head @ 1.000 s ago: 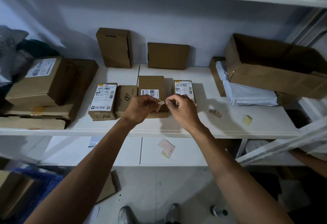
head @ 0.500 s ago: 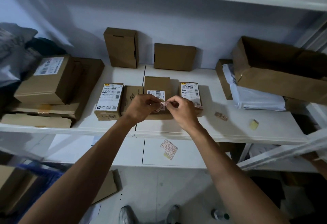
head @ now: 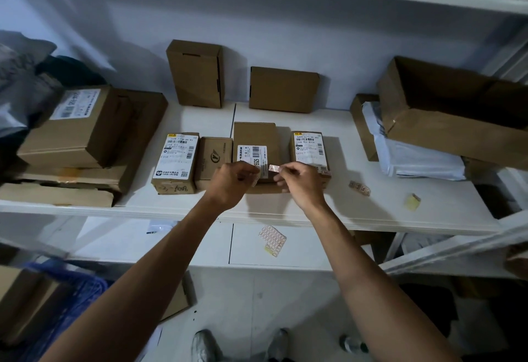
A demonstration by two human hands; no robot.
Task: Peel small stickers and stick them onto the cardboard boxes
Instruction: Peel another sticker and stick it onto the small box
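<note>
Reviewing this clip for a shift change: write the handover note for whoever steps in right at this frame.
Right hand: pinching one small peeled sticker at its fingertips, above the middle box.
Left hand: holding a strip of sticker backing.
On the shelf: four boxes in the front row; a short spare sticker strip to the right; a used sticker sheet on the lower shelf.
Done: the rightmost box shows a small sticker at its near corner.
Left: press this sticker onto a box, then do the rest.
</note>
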